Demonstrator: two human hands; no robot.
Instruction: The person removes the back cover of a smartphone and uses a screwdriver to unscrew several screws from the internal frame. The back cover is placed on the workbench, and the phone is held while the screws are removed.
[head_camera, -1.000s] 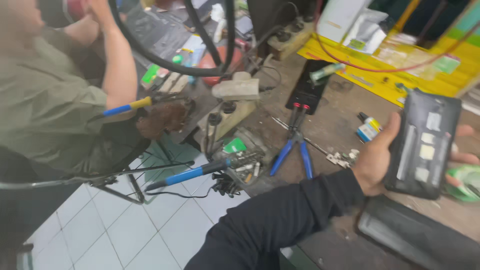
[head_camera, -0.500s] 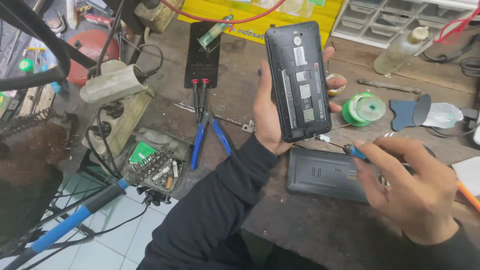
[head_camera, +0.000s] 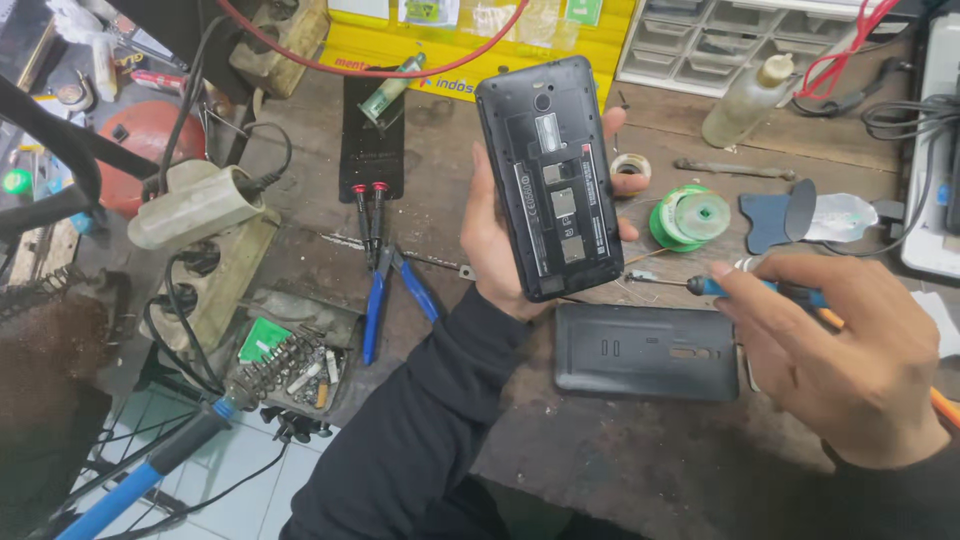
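Left hand (head_camera: 510, 250) now grips the opened phone (head_camera: 553, 180) more upright; right hand (head_camera: 850, 350), gripping a screwdriver (head_camera: 715, 287), has brought its tip beside the phone, above the back cover (head_camera: 645, 352) on the counter (head_camera: 600, 460).

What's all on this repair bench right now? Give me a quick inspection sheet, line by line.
Surface: worn, stained brown workbench.
Job's things: opened phone with its back off, held upright; dark back cover lying flat beneath it; screwdriver with blue handle.
Clutter: blue-handled pliers, green solder spool, clear bottle, drawer organiser.
Hands: left hand grips the phone; right hand holds the screwdriver.
Cables: red wire looping along the back; black cords at a power strip.
Surroundings: tiled floor at lower left.
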